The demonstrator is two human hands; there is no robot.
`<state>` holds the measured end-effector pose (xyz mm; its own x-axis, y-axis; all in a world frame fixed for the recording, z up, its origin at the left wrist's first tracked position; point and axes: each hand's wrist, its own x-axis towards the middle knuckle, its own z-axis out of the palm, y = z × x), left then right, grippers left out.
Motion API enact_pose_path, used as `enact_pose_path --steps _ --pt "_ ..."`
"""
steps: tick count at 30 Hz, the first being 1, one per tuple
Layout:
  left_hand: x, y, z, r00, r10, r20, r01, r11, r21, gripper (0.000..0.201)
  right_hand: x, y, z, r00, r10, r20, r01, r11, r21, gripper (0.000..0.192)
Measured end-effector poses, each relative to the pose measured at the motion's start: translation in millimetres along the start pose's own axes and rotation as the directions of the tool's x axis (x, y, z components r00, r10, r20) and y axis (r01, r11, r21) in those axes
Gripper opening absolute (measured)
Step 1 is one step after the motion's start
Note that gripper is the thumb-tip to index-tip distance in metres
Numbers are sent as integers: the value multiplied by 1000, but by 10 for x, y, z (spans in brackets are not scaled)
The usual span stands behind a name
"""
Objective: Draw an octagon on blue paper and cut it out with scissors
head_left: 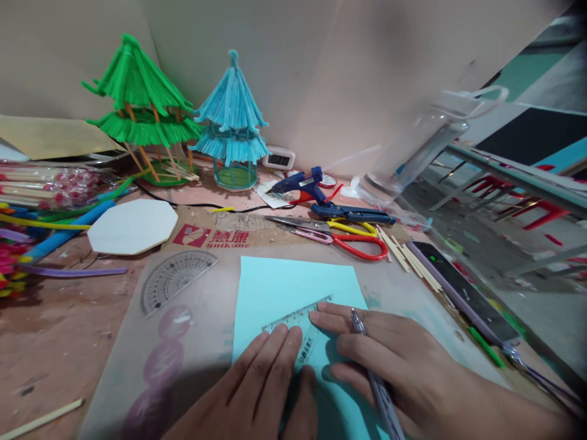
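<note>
Lower centre of the frame, and here's the clear plastic ruler with dark printed scale marks (pixel 298 316), lying aslant on a flat pale-blue paper sheet (pixel 284 278)! The left hand (pixel 257 385) comes in from the bottom edge, fingers stretched and close together, fingertips down at the ruler's left part: pressing, not pinching. Across to the right hand (pixel 398 354): fingers partly curled around a slim greyish ballpoint pen (pixel 380 394), its point aimed up the frame, while the foremost fingertips reach the ruler's right end. Whether the pen point touches paper, I can't tell.

How does it all handle? The ruler looks light, thin and stiff, probably slick on that smooth sheet; spread fingertips near both ends should steady it, clear of the scale edge. A hard bend might crack it. The paper looks light and flexible, easily creased, and likely to slide on the translucent printed plastic sheet (pixel 202 324) beneath; a flat palm suits it, or a light pinch at the bare upper corners. The pen looks light and rigid, best taken low on the barrel, just behind the tip.
</note>
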<state>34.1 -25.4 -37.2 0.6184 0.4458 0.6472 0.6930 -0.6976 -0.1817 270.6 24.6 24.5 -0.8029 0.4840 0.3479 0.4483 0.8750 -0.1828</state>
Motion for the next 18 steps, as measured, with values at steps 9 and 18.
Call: enact_pose_path --steps 9,18 --pt "-50 18 34 998 -7 58 7 1000 -8 20 -11 15 -13 1000 -21 16 20 1000 6 18" --pt "-31 -15 -38 986 2 167 -2 1000 -1 23 -7 54 6 1000 -8 17 7 999 42 16"
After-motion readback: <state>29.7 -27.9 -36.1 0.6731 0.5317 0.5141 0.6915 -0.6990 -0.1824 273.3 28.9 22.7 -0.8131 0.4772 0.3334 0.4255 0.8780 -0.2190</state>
